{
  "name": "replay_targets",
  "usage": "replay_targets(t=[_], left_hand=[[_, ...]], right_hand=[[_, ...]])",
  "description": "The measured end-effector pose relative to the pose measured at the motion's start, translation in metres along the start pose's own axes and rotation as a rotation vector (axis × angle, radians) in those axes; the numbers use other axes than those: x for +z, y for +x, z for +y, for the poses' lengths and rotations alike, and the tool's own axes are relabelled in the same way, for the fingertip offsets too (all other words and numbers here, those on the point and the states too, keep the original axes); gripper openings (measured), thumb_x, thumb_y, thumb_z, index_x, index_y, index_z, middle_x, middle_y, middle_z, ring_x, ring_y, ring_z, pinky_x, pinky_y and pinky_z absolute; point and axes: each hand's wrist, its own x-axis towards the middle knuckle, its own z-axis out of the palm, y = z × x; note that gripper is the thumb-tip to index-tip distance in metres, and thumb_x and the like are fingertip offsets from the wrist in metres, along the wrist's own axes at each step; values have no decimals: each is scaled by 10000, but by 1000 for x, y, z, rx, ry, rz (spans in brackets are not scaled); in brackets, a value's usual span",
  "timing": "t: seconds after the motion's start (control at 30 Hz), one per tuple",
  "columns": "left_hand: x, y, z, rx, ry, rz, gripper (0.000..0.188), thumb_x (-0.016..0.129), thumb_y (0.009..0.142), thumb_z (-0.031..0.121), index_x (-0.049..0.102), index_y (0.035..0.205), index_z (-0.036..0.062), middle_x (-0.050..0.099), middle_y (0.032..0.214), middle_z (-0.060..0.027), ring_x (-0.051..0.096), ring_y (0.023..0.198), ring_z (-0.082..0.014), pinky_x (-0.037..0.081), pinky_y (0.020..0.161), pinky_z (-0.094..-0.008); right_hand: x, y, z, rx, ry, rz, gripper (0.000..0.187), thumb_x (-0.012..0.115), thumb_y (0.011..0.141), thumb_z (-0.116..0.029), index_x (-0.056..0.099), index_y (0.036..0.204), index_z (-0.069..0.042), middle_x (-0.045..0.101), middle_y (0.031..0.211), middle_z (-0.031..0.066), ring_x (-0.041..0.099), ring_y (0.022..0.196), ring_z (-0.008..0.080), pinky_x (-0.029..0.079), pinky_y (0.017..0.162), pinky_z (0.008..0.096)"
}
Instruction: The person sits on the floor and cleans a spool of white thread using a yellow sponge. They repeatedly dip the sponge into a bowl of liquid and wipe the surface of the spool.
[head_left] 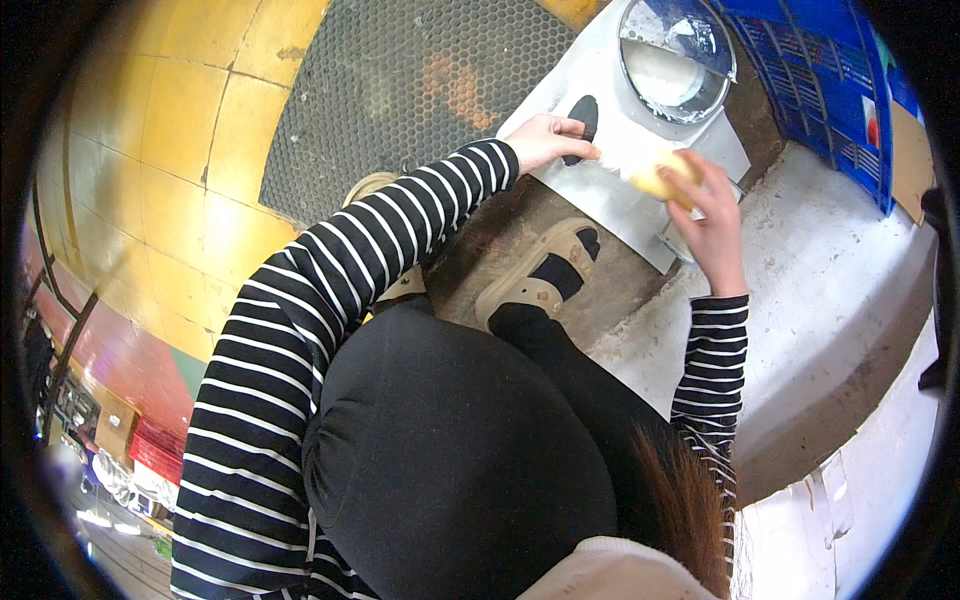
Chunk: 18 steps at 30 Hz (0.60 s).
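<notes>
My left hand (545, 143) has its fingers closed at the edge of a flat black oval piece (585, 112), over a white sheet (640, 232). My right hand (712, 205) grips a yellow-handled brush (660, 178) from above. Its pale bristles point left, toward the left fingertips; whether they touch anything is hard to tell against the white. Just beyond the hands stands a round clear tub (668, 92) with white paste or liquid inside and white smears on the rim. The far part of its opening is covered by a clear lid.
A blue plastic crate (815, 75) stands at the far right, beside a whitish floor (800, 260). Black honeycomb matting (400, 100) lies far left, next to yellow tiles (180, 130). My sandalled foot (545, 275) is just below the sheet.
</notes>
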Motion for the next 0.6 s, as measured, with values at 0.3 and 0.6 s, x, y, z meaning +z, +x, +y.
replay_targets(t=[0.3, 0.6], left_hand=[[-10, 5, 8, -86, 57, -180, 541, 696, 839, 499, 671, 1105, 28, 633, 987, -31, 512, 942, -145, 372, 898, -303], [-3, 4, -4, -79, -54, -115, 361, 602, 934, 439, 697, 883, 94, 483, 719, 52, 386, 711, -105, 316, 723, -242]], right_hand=[[-14, -25, 16, 113, -247, -57, 393, 715, 678, -10, 744, 1057, -110, 616, 1154, 137, 583, 1074, 306, 482, 937, 400], [-9, -16, 9, 105, -291, -135, 421, 702, 707, -11, 731, 1116, -104, 615, 1194, 132, 571, 1103, 298, 464, 970, 379]])
